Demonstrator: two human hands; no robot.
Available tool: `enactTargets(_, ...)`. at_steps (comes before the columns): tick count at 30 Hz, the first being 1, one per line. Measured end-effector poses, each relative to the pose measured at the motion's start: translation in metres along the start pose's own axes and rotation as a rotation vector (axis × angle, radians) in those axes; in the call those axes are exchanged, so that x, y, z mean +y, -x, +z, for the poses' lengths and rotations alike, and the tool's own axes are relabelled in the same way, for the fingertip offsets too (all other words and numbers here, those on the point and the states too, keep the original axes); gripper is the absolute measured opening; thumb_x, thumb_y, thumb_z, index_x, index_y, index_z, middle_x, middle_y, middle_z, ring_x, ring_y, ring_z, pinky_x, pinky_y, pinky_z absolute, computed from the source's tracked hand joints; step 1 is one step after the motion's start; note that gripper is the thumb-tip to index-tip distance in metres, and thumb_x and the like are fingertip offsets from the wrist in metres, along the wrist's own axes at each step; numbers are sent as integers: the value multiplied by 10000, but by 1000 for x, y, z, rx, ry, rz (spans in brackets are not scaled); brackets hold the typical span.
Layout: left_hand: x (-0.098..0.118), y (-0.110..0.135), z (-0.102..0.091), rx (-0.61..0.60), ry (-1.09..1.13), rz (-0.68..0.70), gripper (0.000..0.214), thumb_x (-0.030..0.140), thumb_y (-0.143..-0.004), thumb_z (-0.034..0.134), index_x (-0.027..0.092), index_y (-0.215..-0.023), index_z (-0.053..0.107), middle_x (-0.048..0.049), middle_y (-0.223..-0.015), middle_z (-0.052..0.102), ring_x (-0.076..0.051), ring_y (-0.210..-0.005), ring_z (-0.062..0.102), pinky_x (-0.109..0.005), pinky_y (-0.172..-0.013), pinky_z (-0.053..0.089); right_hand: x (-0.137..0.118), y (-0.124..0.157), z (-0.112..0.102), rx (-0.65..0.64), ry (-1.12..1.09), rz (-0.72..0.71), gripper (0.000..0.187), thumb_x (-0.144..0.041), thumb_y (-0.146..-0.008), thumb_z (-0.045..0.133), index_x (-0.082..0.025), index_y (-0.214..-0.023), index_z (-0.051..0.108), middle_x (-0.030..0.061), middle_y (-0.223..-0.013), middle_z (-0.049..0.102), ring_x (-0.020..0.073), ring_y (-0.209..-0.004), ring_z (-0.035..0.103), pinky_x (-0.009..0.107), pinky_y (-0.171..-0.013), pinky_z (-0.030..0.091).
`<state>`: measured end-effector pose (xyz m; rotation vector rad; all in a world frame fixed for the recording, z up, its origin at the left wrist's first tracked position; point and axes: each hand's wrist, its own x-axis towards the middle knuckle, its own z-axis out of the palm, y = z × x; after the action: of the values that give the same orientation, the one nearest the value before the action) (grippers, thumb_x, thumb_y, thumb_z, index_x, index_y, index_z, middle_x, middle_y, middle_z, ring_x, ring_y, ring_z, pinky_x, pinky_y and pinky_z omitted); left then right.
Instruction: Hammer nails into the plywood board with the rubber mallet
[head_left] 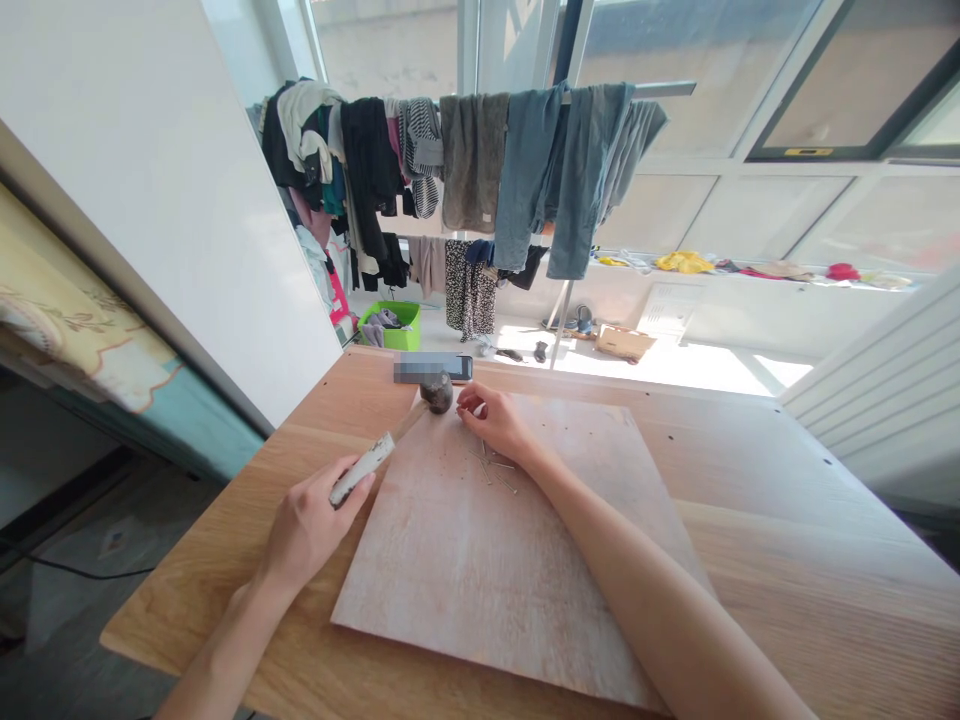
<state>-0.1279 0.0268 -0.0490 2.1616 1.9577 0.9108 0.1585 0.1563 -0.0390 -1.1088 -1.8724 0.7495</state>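
Note:
My left hand [307,525] is wrapped around the white, worn grip of a mallet [362,470]. Its dark, rounded head [436,392] hovers over or rests on the far left corner of a thin wooden board [450,560]; I cannot tell which. Just right of that head, my right hand [491,420] is closed in a pinch close to the board. Whatever sits between its fingertips is too small to make out. Loose nails [495,465] lie scattered on the board below my right wrist. Several small nail heads or marks [568,430] dot the board's far side.
The board lies on a wooden table [787,520] with small dark holes along its far edge. A phone [457,367] lies behind the mallet head. Beyond are a clothes rack with hanging trousers [585,180] and a green basket [401,325]. A white panel [187,200] stands at left.

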Motion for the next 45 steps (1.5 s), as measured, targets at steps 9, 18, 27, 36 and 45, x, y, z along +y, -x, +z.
enactTargets(9, 0, -1, 0, 10, 4, 2, 406, 565, -987, 529, 245, -1101, 753, -64, -1030, 845, -238, -890, 802, -279, -761, 571, 2, -1, 1, 21, 14, -12, 72, -201, -844, 633, -207, -909, 665, 22, -824, 747, 149, -724, 639, 278, -722, 507)
enactTargets(18, -1, 0, 1, 9, 2, 1, 385, 554, -990, 544, 249, -1106, 748, -50, -1031, 844, -234, -895, 803, -279, -761, 561, 0, -4, -1, -24, 35, -9, 65, -190, -882, 641, -206, -925, 688, 40, -886, 768, 160, -781, 670, 288, -759, 517)
enactTargets(27, -2, -1, 1, 29, -4, 35, 366, 539, -998, 560, 236, -1100, 738, -42, -1025, 845, -224, -880, 807, -273, -753, 553, 1, -7, 2, -70, 55, 6, 207, -70, -800, 647, -216, -946, 665, 34, -926, 799, 170, -795, 694, 311, -800, 522)
enactTargets(36, -1, 1, 1, 88, -55, 90, 414, 552, -1025, 537, 225, -1095, 781, -45, -991, 854, -225, -843, 816, -262, -722, 562, 11, -9, 8, -44, 27, 18, 304, -109, -801, 667, -239, -1063, 582, -4, -905, 787, 166, -787, 702, 319, -795, 529)
enactTargets(45, 7, 7, -7, 229, -60, 180, 541, 591, -1057, 478, 151, -1119, 787, -108, -1038, 853, -233, -866, 823, -253, -778, 587, 12, -8, 9, -13, 31, 12, 398, -112, -814, 673, -233, -1176, 560, -11, -895, 780, 163, -775, 695, 318, -800, 517)
